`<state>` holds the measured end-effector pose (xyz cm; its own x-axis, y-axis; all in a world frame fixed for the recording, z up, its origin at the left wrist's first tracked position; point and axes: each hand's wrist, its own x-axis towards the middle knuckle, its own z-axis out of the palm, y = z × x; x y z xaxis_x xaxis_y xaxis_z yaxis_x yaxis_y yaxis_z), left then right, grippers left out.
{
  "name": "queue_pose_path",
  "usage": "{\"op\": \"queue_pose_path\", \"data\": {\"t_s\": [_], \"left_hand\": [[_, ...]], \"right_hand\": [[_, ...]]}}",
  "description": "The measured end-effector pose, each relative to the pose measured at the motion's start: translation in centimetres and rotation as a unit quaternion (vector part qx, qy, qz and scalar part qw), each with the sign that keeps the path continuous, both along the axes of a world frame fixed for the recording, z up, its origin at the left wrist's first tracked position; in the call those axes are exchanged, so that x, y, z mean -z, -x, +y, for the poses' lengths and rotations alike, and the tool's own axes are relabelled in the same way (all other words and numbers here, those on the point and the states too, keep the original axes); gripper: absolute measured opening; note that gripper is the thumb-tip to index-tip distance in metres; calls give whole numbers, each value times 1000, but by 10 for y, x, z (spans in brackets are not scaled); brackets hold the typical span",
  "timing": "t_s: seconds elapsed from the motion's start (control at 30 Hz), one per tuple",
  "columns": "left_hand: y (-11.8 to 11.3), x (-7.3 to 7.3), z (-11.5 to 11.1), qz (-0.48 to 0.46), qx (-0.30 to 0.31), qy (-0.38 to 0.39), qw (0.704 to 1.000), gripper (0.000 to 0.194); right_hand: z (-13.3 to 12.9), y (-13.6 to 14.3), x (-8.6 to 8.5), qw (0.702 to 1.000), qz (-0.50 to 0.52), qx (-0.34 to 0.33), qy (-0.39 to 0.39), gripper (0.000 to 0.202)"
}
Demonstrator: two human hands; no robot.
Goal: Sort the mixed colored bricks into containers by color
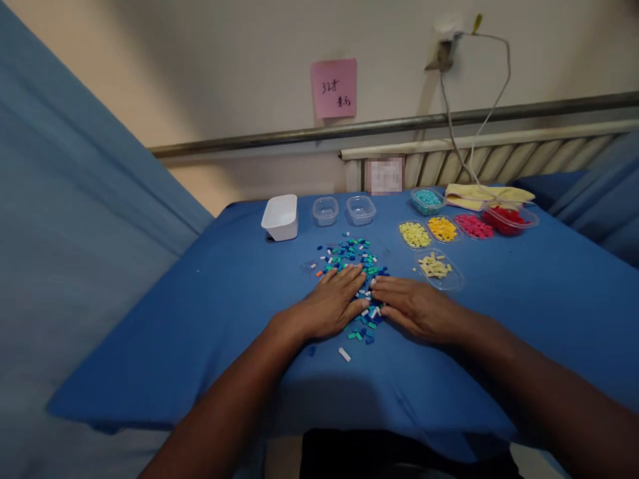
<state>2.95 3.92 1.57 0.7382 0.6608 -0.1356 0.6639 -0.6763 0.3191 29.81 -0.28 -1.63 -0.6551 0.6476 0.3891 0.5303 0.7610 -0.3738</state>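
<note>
A loose pile of small plastic pieces [353, 249] in blue, teal, green and white is spread over the blue cloth in front of me. My left hand [335, 303] lies flat on the pile's left side, fingers stretched out. From the right, my right hand [417, 307] touches the pile's edge with its fingers extended and the thumb apart. Some pieces show between the two hands; others are hidden under them. One longer white piece [344, 354] lies by itself nearer to me, and an orange piece [319, 273] sits by my left fingertips.
A white tub [280, 218] and two clear containers, one left [325, 223] and one right [361, 223], stand behind the pile. Sorted pieces fill several containers at right: turquoise [428, 199], yellow-green [414, 234], orange-yellow [442, 229], pink [474, 225], red [506, 218], cream [435, 266]. A yellow cloth [486, 195] lies behind.
</note>
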Motion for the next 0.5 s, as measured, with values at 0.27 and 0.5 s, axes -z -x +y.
{"op": "queue_pose_path", "data": {"t_s": [0.27,0.5], "left_hand": [[49,-33,-53,67,-79,-17,994,106],[34,16,-85,32,-76,-49,995,120]], "right_hand": [[-1,-8,3,999,20,-16,-23,34],[-8,1,-1,995,41,-88,3,29]]}}
